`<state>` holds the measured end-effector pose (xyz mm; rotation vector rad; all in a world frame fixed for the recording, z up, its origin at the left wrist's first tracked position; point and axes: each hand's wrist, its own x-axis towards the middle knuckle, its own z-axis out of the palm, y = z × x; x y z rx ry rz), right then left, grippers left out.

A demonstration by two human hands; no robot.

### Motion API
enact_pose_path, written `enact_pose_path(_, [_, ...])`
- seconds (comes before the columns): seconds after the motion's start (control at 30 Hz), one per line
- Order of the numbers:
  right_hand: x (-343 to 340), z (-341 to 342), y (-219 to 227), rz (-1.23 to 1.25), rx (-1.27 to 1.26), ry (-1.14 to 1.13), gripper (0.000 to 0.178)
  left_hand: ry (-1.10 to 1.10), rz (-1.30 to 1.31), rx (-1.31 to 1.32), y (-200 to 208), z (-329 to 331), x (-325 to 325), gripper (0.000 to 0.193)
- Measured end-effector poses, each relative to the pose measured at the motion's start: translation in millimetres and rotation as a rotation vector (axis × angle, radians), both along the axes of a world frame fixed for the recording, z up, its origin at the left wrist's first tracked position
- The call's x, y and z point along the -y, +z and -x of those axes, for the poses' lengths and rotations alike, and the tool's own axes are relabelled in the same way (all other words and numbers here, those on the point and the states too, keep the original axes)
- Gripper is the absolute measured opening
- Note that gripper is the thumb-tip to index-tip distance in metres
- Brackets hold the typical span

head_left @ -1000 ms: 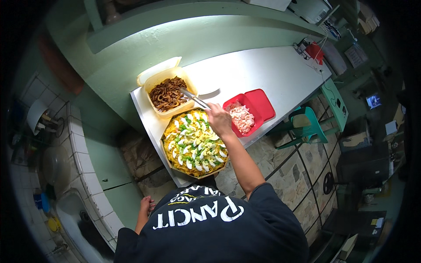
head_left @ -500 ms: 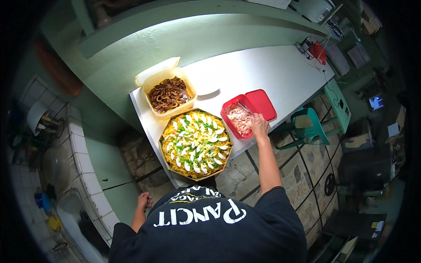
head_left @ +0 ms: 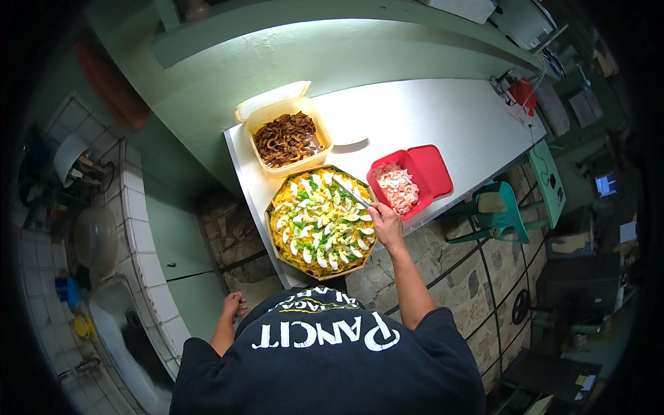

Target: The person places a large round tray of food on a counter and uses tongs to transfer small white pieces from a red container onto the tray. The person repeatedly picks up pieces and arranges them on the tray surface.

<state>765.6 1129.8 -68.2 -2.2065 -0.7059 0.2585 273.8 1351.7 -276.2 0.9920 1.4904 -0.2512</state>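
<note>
1. Head view, and here's the right hand [head_left: 386,223], closed around metal tongs [head_left: 354,194] at the near right edge of the tray, their tips over the food's upper part. Whether those tips pinch anything, I can't tell.
2. Below them sits the octagonal tray [head_left: 296,268], on the near left end of the white table [head_left: 443,111], filled with yellow noodles under white egg wedges [head_left: 321,261] and chopped greens [head_left: 304,196].
3. Over to the left hand [head_left: 235,304]: it hangs low beside the body, off the table, fingers curled in; whether anything is inside, I can't tell.
4. Just beyond the tray stands a pale yellow tub [head_left: 299,167], its lid tipped back, with glossy brown strips [head_left: 287,140] inside.
5. Right of the tray, a red box [head_left: 402,158] lies open, pinkish-white pieces [head_left: 396,188] in it and its red lid [head_left: 430,171] folded out to the right.
</note>
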Motion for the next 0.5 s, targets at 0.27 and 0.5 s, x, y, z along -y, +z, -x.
enact_pose_path(0.27, [27.4, -6.7, 7.5, 0.03, 0.162, -0.069, 0.028, -0.054, 0.034, -0.014, -5.6, -13.0, -3.1, 0.025])
enact_pose_path(0.5, [100.5, -92.7, 40.8, 0.333, 0.271, -0.414, 0.028, -0.051, 0.016, -0.055, -9.8, 17.6, -10.7, 0.026])
